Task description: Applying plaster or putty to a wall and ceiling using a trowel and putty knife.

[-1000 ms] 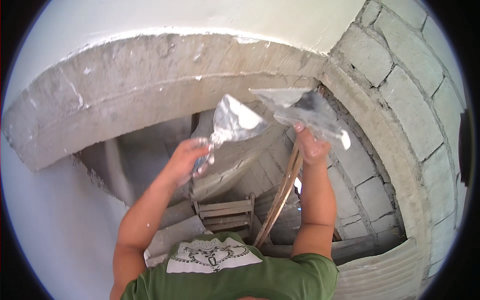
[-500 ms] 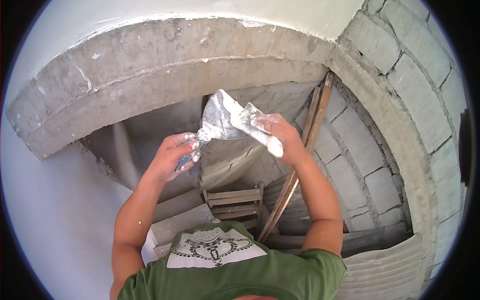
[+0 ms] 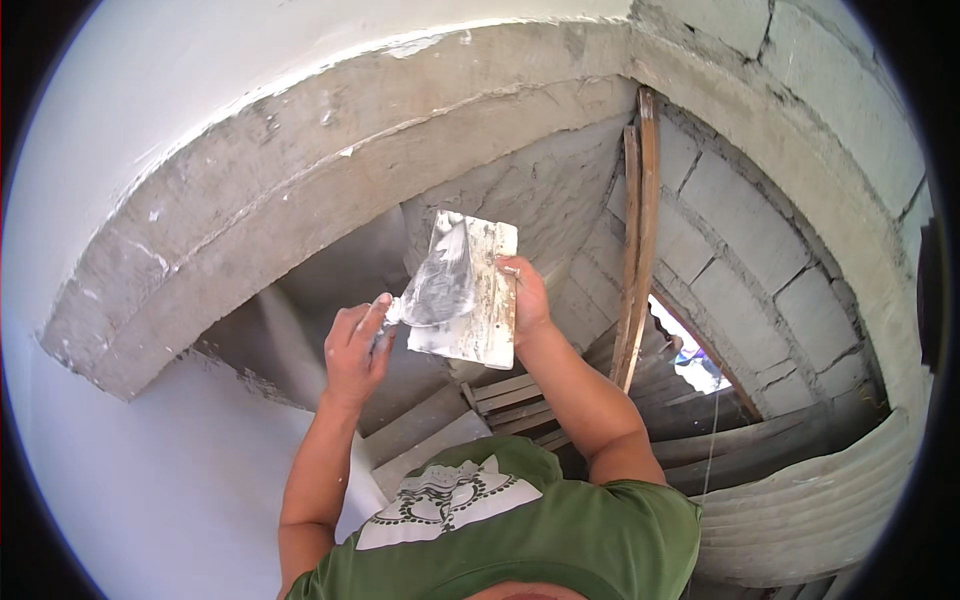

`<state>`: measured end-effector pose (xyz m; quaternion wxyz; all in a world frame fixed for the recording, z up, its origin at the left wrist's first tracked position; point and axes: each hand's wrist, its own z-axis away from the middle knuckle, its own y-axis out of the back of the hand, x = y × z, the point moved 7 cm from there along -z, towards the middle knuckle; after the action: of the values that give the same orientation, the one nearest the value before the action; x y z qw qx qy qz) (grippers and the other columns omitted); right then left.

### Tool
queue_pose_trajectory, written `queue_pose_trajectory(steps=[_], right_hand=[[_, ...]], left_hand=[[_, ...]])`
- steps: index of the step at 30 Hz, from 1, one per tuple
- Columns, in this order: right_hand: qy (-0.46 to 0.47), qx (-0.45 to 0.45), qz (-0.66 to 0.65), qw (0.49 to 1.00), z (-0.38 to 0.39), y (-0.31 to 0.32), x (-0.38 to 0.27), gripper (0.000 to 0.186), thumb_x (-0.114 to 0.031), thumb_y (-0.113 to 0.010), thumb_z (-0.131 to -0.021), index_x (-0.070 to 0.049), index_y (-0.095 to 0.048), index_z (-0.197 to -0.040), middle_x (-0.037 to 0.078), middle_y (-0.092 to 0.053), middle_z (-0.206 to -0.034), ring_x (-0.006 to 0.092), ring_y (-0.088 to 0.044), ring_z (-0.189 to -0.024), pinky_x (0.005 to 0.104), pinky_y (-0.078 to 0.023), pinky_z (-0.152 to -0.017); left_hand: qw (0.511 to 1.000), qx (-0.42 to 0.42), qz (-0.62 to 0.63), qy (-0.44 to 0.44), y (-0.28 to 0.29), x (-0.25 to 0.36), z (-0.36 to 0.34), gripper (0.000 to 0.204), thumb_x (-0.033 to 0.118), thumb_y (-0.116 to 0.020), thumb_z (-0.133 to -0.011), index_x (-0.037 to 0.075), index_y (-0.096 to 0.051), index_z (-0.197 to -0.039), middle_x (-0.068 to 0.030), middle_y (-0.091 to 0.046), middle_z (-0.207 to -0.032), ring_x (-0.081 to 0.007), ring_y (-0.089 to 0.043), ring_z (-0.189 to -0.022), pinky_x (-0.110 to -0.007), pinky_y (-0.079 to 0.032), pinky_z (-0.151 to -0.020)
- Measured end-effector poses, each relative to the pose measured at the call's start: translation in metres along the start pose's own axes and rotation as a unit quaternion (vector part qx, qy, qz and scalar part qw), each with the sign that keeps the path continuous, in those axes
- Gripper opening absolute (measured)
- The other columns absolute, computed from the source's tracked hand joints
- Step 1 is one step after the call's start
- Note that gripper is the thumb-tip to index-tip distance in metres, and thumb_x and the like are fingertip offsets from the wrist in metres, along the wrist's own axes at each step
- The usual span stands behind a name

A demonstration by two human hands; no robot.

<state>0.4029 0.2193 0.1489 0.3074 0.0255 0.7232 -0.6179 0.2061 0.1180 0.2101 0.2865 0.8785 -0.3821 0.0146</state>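
My left hand point(image 3: 354, 348) is closed around the handle of a wide putty knife point(image 3: 446, 286), its handle mostly hidden by the fingers. The broad metal blade lies against the face of a flat rectangular board point(image 3: 492, 325), which is smeared with white paste. My right hand point(image 3: 528, 300) grips this board at its right edge, thumb on the front face and the other fingers out of sight behind. White paste coats much of the blade and the board's lower corner, and spots of it mark my left fingers.
Overhead runs a concrete beam point(image 3: 330, 140) beneath a white painted wall point(image 3: 250, 50). To the right rises a wall of grey blocks point(image 3: 750, 215), with wooden poles point(image 3: 640, 230) leaning by it. Below are wooden slats point(image 3: 510, 395), corrugated sheets point(image 3: 800, 530) and a bright opening point(image 3: 690, 350).
The board has turned from edge-on to show its broad face, and the blade now lies across it. Both hands sit slightly lower, and the view has shifted, revealing the bright opening.
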Motion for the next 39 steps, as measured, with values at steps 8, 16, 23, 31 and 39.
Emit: queue_pose_trajectory(steps=[8,16,23,31,39], right_hand=[[0.117,-0.065,-0.021,0.991,-0.033,0.000,-0.131,0.042,-0.027,-0.047,-0.090,0.000,-0.055,-0.121,0.017,-0.067,-0.108,0.0329,-0.067,-0.095,0.0466,-0.054,-0.087],[0.527,0.095,0.253,0.806,-0.099,-0.119,-0.482,0.043,-0.019,-0.058,-0.091,0.006,-0.049,-0.124,0.018,-0.061,-0.117,0.0307,-0.063,-0.106,0.0433,-0.054,-0.088],[0.402,0.303,0.323,0.801,-0.166,-0.122,-0.522,0.037,-0.016,-0.058,-0.090,0.003,-0.050,-0.120,0.019,-0.060,-0.114,0.0327,-0.065,-0.098,0.0500,-0.058,-0.080],[0.360,0.283,0.282,0.843,-0.205,-0.103,-0.513,0.045,-0.024,-0.054,-0.090,0.001,-0.046,-0.126,0.020,-0.057,-0.121,0.0345,-0.061,-0.106,0.0527,-0.055,-0.085],[0.421,0.256,0.321,0.809,-0.200,-0.162,-0.495,0.051,-0.022,-0.053,-0.087,0.000,-0.042,-0.132,0.022,-0.054,-0.125,0.0374,-0.059,-0.110,0.0540,-0.053,-0.088]], left_hand=[[0.979,-0.095,-0.126,0.132,-0.046,-0.043,0.031,0.042,0.005,-0.066,-0.084,0.009,-0.062,-0.126,-0.0152,-0.061,-0.096,-0.0338,-0.061,-0.084,-0.041,-0.051,-0.073],[0.908,-0.093,-0.113,0.392,-0.029,-0.056,0.206,0.034,0.014,-0.064,-0.084,0.003,-0.063,-0.116,-0.0215,-0.064,-0.101,-0.0413,-0.060,-0.093,-0.048,-0.048,-0.083],[0.794,-0.124,-0.190,0.564,0.016,-0.013,0.323,0.027,0.016,-0.059,-0.095,-0.005,-0.061,-0.113,-0.0150,-0.066,-0.088,-0.0234,-0.058,-0.078,-0.036,-0.048,-0.075],[0.815,-0.089,-0.104,0.562,0.011,-0.035,0.344,0.032,0.015,-0.061,-0.093,-0.003,-0.062,-0.119,-0.0253,-0.066,-0.091,-0.0291,-0.056,-0.071,-0.039,-0.049,-0.070],[0.779,-0.149,-0.093,0.602,0.030,-0.055,0.326,0.034,0.016,-0.060,-0.090,-0.001,-0.062,-0.119,-0.0302,-0.065,-0.102,-0.0442,-0.061,-0.087,-0.046,-0.049,-0.078]])
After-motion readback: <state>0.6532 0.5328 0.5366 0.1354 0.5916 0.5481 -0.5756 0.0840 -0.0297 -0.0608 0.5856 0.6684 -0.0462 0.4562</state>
